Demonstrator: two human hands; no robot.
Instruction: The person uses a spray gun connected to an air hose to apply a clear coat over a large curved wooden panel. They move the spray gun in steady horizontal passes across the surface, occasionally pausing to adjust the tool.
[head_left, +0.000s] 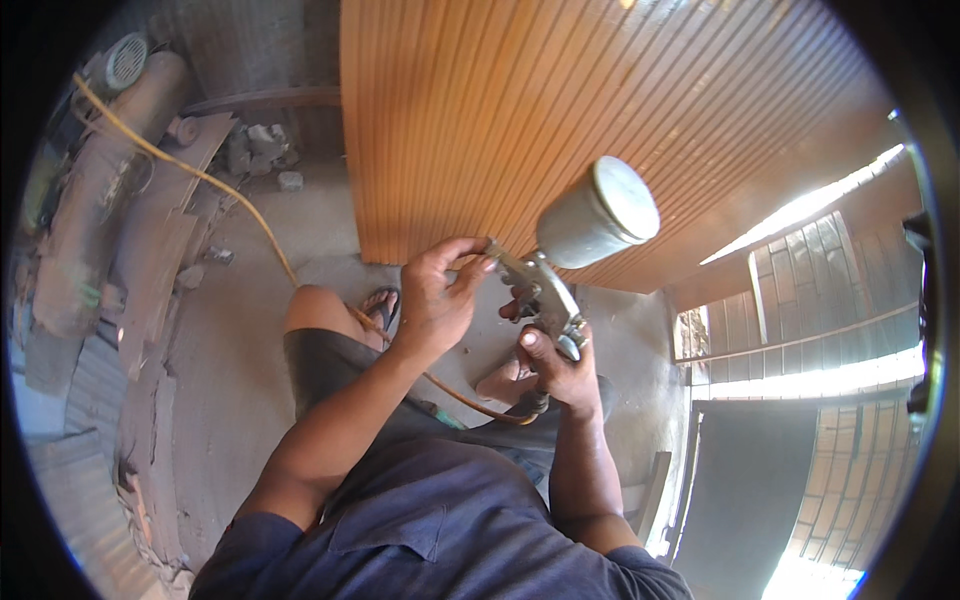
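A metal spray gun point(545, 290) with a silvery lidded paint cup point(600, 212) on top is held in front of me. My right hand point(563, 372) wraps round its handle, the thumb lying near the back end. At the gun's front end, my left hand point(440, 290) pinches the nozzle area between thumb and fingers; the exact part is hidden. A yellow-brown air hose point(470, 402) joins the bottom of the handle and runs left past my knee. Beyond the gun stands a large ribbed orange-brown wood panel point(480, 130).
An air compressor point(105, 200) lies at the far left, the hose leading toward it. Boards point(160, 260) and broken rubble point(262, 148) sit beside it on the grey floor point(225, 350). On the right are a brick wall point(860, 480) and a dark panel point(745, 480).
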